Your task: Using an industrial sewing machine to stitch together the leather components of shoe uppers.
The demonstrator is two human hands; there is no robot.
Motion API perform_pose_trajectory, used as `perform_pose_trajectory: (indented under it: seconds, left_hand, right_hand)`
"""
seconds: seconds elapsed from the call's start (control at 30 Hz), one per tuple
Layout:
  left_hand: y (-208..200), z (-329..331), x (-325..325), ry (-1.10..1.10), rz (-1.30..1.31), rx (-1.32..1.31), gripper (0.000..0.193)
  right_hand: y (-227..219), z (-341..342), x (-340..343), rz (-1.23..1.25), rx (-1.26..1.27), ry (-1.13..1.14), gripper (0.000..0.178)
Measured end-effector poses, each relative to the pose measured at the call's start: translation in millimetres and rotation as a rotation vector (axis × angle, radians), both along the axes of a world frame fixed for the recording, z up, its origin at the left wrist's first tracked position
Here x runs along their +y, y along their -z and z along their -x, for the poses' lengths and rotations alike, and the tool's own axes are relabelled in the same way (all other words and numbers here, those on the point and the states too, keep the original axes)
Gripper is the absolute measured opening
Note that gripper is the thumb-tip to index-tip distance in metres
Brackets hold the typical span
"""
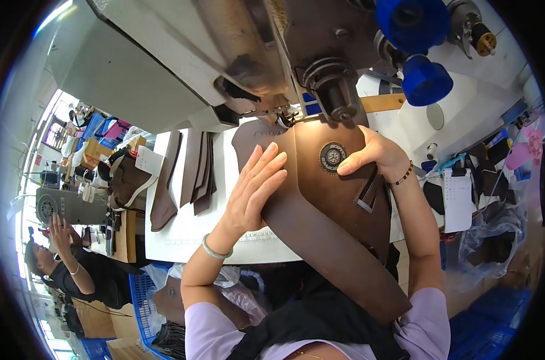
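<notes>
A curved brown leather piece (338, 192) with a round black badge (333, 157) lies under the head of the sewing machine (332, 78). A long brown leather strip (332, 243) runs along its left side and slants down towards my lap. My left hand (251, 192) rests flat on the leather, its fingers stretched out and close together. At the piece's right side, my right hand (377, 157) grips it, with the thumb on top by the badge and the other fingers mostly hidden. The stitching point is lit and partly covered by the machine.
Several cut brown leather strips (194, 171) lie on the white table (224, 240) at left. A brown shoe (128, 180) stands beyond them. Blue thread cones (427, 81) sit at upper right. Below left is a blue basket (142, 303); another person (83, 270) works at far left.
</notes>
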State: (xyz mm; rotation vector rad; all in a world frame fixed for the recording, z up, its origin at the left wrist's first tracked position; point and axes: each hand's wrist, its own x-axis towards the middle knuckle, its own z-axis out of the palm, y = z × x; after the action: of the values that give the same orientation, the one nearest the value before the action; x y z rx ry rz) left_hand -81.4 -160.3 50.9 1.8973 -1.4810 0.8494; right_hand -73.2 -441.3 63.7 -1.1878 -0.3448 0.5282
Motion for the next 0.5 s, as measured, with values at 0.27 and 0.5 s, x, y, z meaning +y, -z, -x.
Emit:
perform_pose_trajectory:
  seconds: [0.27,0.5]
  left_hand:
    - [-8,1,0,-0.040,-0.014,-0.025,0.049]
    - [-8,9,-5,-0.192,-0.156,-0.139,0.045]
  right_hand:
    - [-6,-5,-5,0.017,0.030,-0.022,0.066]
    - [-3,-5,-2,0.014,-0.039,-0.006,0.065]
